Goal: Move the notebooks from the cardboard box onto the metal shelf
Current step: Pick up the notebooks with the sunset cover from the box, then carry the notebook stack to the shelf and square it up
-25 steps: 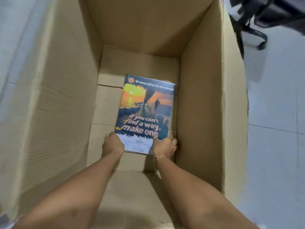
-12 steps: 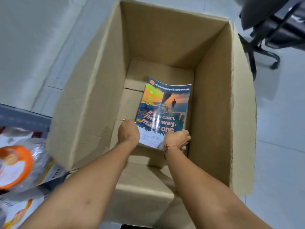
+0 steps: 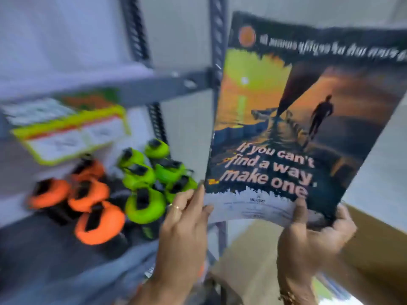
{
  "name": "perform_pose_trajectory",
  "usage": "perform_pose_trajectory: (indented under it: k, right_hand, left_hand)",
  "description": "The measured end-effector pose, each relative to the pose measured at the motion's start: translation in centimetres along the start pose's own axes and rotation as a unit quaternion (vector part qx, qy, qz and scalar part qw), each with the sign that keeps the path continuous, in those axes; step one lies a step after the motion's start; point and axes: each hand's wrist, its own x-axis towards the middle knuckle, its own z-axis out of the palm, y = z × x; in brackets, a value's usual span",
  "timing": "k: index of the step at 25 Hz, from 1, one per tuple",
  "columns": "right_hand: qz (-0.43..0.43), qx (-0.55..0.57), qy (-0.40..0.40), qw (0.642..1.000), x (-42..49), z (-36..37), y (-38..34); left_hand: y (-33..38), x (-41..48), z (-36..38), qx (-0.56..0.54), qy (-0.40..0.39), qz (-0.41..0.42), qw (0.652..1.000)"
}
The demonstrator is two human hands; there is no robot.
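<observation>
A notebook with a sunset cover reading "If you can't find a way, make one" is held upright in the air, filling the right half of the view. My left hand grips its lower left corner, and my right hand grips its lower right edge. The grey metal shelf stands to the left of the notebook, its post right behind the cover's left edge. Part of the cardboard box shows low at the right, behind my right hand. The picture is blurred by motion.
On the shelf board below the beam lie several orange rolls and green rolls with black parts. A yellow-edged packet rests above them at the left. A white wall is behind.
The notebook has been lifted out of the box and raised in front of the shelf. My view has swung from the box's inside up and left to the shelf.
</observation>
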Motion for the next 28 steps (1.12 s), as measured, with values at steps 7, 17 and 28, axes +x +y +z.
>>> perform_pose_trajectory:
  k: [7,17,28]
  right_hand:
    - [-0.202,0.099,-0.242,0.944,-2.4,13.9,-20.9]
    - [-0.277,-0.181,-0.438,0.836,-3.0,21.5,-21.2]
    - [0.044,-0.251,-0.041,0.966,3.6,-5.5,14.6]
  left_hand:
    - [1.7,12.2,-21.6,0.225,0.126,-0.107,0.96]
    - [-2.2,18.6,-22.9,0.414,-0.076,-0.238,0.875]
    - [6.3,-1.7,14.9,0.037,-0.438,0.05,0.897]
